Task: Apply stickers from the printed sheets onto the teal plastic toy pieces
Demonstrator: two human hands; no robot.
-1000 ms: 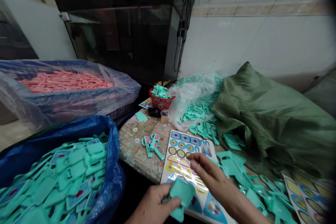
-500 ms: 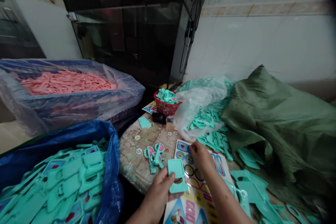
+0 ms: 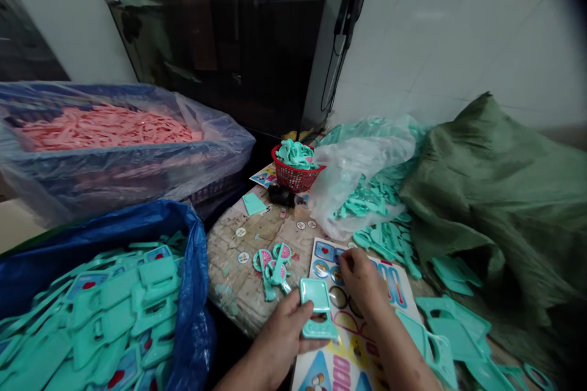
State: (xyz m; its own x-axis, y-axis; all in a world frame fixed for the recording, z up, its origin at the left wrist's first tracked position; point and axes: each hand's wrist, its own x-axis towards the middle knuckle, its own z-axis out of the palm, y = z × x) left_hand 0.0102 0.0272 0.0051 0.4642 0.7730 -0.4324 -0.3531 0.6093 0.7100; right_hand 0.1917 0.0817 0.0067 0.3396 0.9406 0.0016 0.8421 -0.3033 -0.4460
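My left hand [image 3: 283,336] grips a teal plastic toy piece [image 3: 316,306] with a square head and a looped handle, holding it just above the near edge of a low table [image 3: 238,269]. My right hand [image 3: 362,278] rests on a colourful sticker sheet [image 3: 342,324]. Its fingertips are pinched together at a sticker near the sheet's top row. Two small teal pieces with pink watermelon stickers [image 3: 274,261] lie on the table just left of the sheet.
A blue bag [image 3: 192,256] full of teal pieces sits at lower left. Behind it is a plastic-lined bin of pink pieces [image 3: 101,128]. A red basket [image 3: 296,174], a clear bag of teal parts [image 3: 362,177], a green sack [image 3: 495,195] and loose teal pieces [image 3: 440,330] crowd the right side.
My right hand moved up the sticker sheet to its top row and pinched there. My left hand lifted the teal piece and turned it upright. The view tilted down slightly.
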